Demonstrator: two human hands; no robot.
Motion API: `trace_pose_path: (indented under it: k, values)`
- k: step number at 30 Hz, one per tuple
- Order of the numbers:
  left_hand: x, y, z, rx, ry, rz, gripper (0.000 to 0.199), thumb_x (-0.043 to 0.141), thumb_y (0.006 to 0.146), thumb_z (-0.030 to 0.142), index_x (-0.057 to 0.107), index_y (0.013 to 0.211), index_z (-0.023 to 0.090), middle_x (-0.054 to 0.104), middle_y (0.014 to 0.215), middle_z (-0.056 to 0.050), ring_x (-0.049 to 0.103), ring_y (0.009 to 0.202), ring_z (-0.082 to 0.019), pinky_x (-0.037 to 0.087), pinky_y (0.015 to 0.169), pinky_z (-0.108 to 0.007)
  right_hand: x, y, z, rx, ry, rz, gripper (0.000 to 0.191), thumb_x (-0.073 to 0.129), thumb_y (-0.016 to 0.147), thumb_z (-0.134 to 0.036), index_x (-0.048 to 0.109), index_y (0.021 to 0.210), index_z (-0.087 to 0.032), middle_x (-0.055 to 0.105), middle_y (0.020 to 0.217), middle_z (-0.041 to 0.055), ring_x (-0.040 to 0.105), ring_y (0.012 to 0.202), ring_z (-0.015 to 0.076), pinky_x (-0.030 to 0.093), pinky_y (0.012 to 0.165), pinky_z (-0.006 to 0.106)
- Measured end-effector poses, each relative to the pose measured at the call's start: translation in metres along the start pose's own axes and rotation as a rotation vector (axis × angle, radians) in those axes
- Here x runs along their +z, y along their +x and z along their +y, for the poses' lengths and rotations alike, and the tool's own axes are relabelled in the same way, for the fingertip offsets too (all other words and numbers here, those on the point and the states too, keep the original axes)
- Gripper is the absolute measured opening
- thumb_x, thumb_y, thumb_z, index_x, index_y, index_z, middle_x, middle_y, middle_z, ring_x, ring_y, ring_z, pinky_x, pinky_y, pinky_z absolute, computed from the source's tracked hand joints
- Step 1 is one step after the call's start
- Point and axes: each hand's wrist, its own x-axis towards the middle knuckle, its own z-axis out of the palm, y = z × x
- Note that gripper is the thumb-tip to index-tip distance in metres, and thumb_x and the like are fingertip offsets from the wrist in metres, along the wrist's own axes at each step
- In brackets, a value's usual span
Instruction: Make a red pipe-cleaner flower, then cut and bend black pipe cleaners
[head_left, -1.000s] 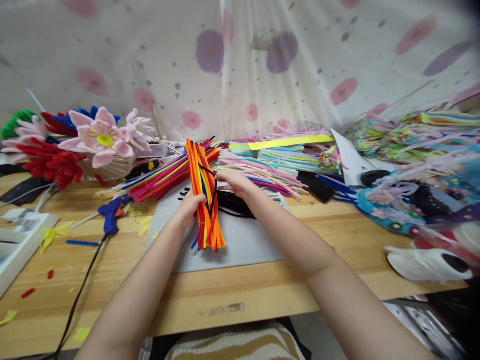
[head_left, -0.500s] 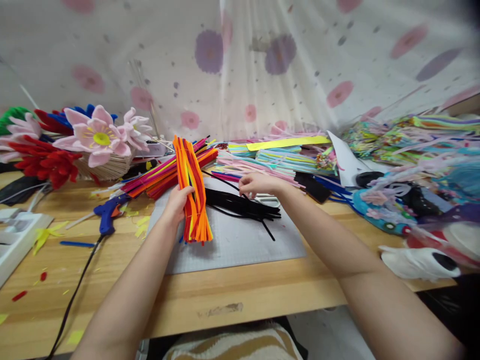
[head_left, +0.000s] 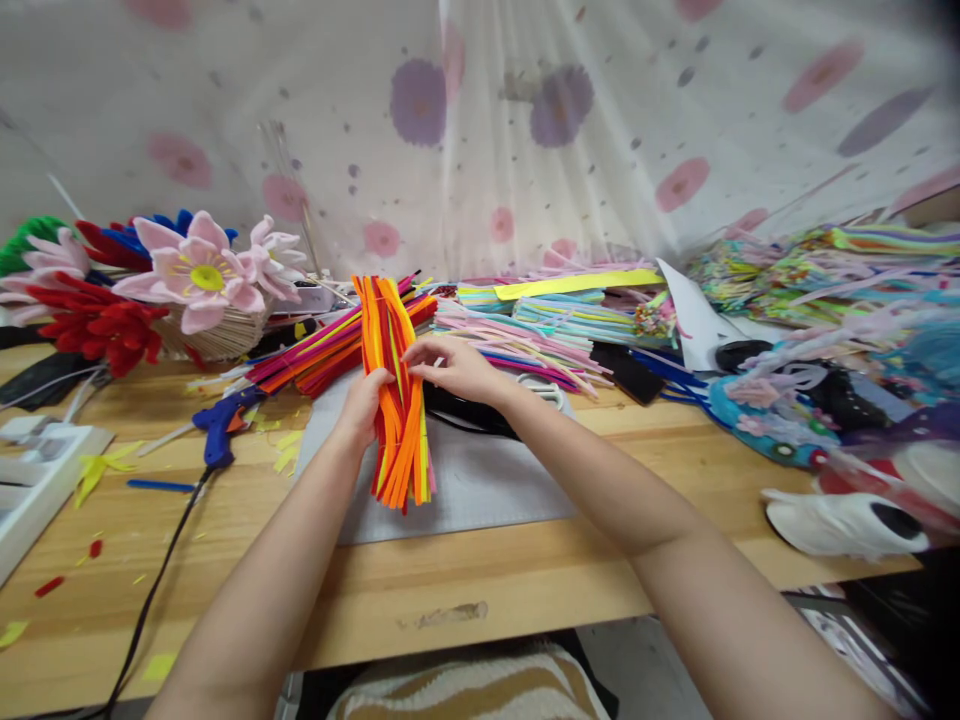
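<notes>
My left hand (head_left: 361,405) is wrapped round a bundle of orange, red and yellow pipe cleaners (head_left: 401,455), held upright over a grey board (head_left: 487,495). At the bundle's right side, my right hand (head_left: 442,365) has its fingertips pinched against the stems; whether it grips one is too small to tell. Black pipe cleaners (head_left: 472,412) lie on the board, partly hidden behind my right wrist and the bundle. Behind the bundle, more red, orange and purple stems (head_left: 319,355) lie in a pile.
A blue glue gun (head_left: 219,425) with a black cord lies left, near a white power strip (head_left: 49,480). Felt-like flowers (head_left: 202,275) stand behind it. Pastel stems (head_left: 570,320) line the back. At right are a black phone-like object (head_left: 628,372) and a white spool (head_left: 844,522).
My right hand has moved left from above the black pipe cleaners to the orange bundle. The bundle in my left hand has shifted slightly right and its stems have spread a little.
</notes>
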Motion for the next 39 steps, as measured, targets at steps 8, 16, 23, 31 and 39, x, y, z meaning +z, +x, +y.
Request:
trace_pose_path:
  k: [8,16,23,31,39]
  values:
    - [-0.007,-0.001,-0.001,0.03,-0.01,0.014,0.021,0.053,0.05,0.015,0.057,0.071,0.014,0.058,0.056,0.001,0.059,0.058,-0.017,0.048,0.058,-0.027,0.011,0.002,0.019,0.103,-0.21,0.032,0.018,0.05,0.074,-0.009,0.056,0.088,-0.018,0.063,0.086,-0.0005,0.054,0.073,0.0106,0.039,0.069,0.023]
    - [-0.002,0.0,-0.004,0.012,-0.049,-0.031,0.026,0.054,0.051,0.014,0.06,0.076,0.012,0.062,0.059,0.0,0.061,0.06,-0.018,0.051,0.062,-0.028,0.016,-0.001,0.009,0.065,-0.308,0.031,0.006,0.058,0.076,-0.024,0.057,0.076,-0.018,0.059,0.078,-0.0004,0.051,0.073,0.0122,0.036,0.065,0.023]
    - [-0.004,0.001,-0.004,-0.095,-0.13,0.012,0.017,0.052,0.057,0.014,0.06,0.072,0.012,0.063,0.059,-0.001,0.06,0.054,-0.015,0.052,0.061,-0.028,0.015,0.001,0.011,0.099,-0.374,0.01,0.003,0.056,0.071,-0.017,0.059,0.071,-0.017,0.057,0.075,0.0011,0.05,0.072,0.0133,0.035,0.063,0.023]
    - [0.0,0.004,-0.011,0.065,-0.031,-0.078,0.031,0.071,0.051,0.017,0.062,0.08,0.013,0.067,0.069,-0.002,0.064,0.064,-0.017,0.051,0.065,-0.028,0.017,0.003,0.01,0.152,-0.368,0.021,0.009,0.065,0.07,-0.021,0.059,0.073,-0.016,0.056,0.077,0.0006,0.049,0.07,0.0114,0.034,0.063,0.022]
    - [-0.004,0.003,-0.008,0.06,-0.019,-0.032,0.026,0.063,0.05,0.015,0.06,0.076,0.013,0.065,0.063,0.0,0.058,0.054,-0.013,0.048,0.058,-0.026,0.006,-0.002,0.013,0.184,-0.324,-0.075,0.005,0.062,0.072,-0.019,0.059,0.07,-0.016,0.059,0.075,0.0013,0.052,0.067,0.0118,0.036,0.061,0.023]
